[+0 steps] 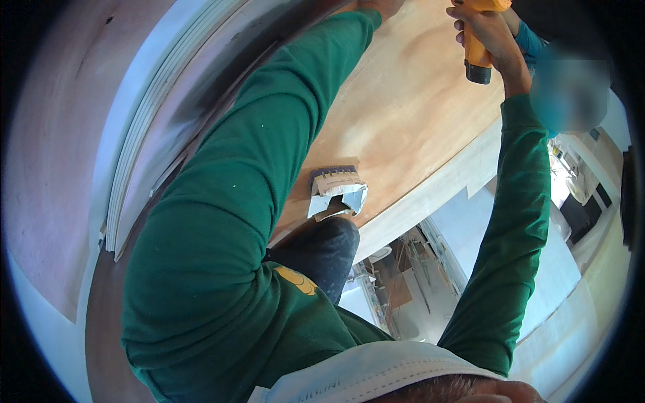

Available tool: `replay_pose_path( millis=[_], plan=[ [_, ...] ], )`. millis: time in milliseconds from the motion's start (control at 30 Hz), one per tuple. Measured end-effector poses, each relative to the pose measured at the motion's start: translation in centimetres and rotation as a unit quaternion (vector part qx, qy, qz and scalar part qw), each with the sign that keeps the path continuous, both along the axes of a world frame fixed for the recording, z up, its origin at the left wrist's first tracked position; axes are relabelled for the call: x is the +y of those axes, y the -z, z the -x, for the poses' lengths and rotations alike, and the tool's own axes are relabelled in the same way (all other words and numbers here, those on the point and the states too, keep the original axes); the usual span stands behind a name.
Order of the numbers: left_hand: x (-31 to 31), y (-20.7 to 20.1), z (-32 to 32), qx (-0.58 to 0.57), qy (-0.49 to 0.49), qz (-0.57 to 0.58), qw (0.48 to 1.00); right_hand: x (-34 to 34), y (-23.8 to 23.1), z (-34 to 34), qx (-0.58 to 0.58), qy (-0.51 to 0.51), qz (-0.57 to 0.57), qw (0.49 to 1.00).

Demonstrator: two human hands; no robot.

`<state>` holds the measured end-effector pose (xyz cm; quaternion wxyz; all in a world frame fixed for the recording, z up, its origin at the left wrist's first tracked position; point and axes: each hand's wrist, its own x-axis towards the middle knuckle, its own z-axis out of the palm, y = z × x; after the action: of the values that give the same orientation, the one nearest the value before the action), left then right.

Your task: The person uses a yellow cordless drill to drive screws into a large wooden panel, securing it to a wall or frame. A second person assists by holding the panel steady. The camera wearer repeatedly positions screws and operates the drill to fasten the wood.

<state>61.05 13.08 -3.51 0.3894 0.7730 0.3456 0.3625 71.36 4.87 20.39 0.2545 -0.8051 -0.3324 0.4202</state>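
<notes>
My right hand [494, 37], at the upper right, is wrapped round the handle of a yellow cordless drill [475, 40] with a black base. The drill's upper part runs out of the picture. My left arm in a green sleeve reaches to the top edge, where only the wrist end of my left hand [384, 5] shows beside a plywood sheet [396, 121]; its fingers are out of sight. On the plywood, near my dark-trousered knee, sits a torn cardboard box [338, 191] with an open side.
Just beyond my right forearm is another person in a teal sleeve [531, 43]. Several white-edged panels [144, 87] curve along the left. Below the plywood's edge, at a lower level, lie scraps and long strips [423, 269], with a pale blue panel [463, 221] alongside.
</notes>
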Motion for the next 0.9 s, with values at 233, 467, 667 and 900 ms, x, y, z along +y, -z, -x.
replay_pose_path(
  millis=[233,467,667,900],
  plan=[
    [0.2,0.2,-1.0,-0.023,-0.035,0.155,0.987,1.7,0.3,0.0,-0.005,0.049,0.037,0.998],
    [0.2,1.2,-1.0,-0.019,-0.045,0.04,0.998,2.2,0.6,-0.1,-0.01,0.022,0.055,0.998],
    [0.5,1.0,-0.4,-0.051,-0.038,0.058,0.996,2.6,1.1,-0.5,-0.007,0.008,0.078,0.997],
    [0.4,1.0,-1.0,0.008,-0.035,0.003,0.999,1.8,0.5,0.7,-0.025,0.051,0.06,0.997]
  ],
)
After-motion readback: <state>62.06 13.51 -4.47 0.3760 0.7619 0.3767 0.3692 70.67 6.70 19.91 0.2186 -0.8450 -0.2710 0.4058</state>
